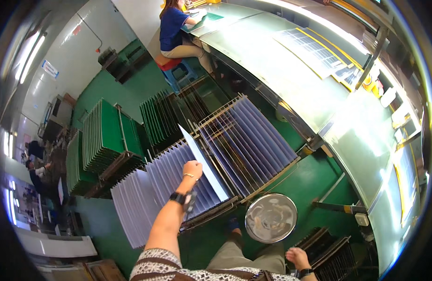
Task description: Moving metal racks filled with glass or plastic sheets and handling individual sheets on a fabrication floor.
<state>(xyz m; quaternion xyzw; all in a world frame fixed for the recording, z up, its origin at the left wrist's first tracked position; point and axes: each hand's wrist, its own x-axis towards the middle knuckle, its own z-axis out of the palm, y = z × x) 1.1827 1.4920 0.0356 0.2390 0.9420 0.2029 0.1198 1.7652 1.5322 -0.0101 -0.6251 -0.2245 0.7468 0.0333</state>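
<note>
My left hand (192,169) is closed at the upper edge of a pale, flat panel (207,171), which stands tilted in a wire rack. Beside it in the same rack, rows of thin whitish panels (167,173) stand on edge, closely spaced. Low at the right, my right hand (298,257) hangs by my thigh, its fingers curled and nothing visible in them. A round, shiny metal stool seat (271,218) lies between that hand and the racks.
Another rack of bluish panels (253,140) adjoins on the right. Green panels (106,126) fill racks at the left. A long, lit glass-topped table (291,70) curves along the right side. At its far end a person (174,28) sits on a stool. A dark rack (328,255) stands at the lower right.
</note>
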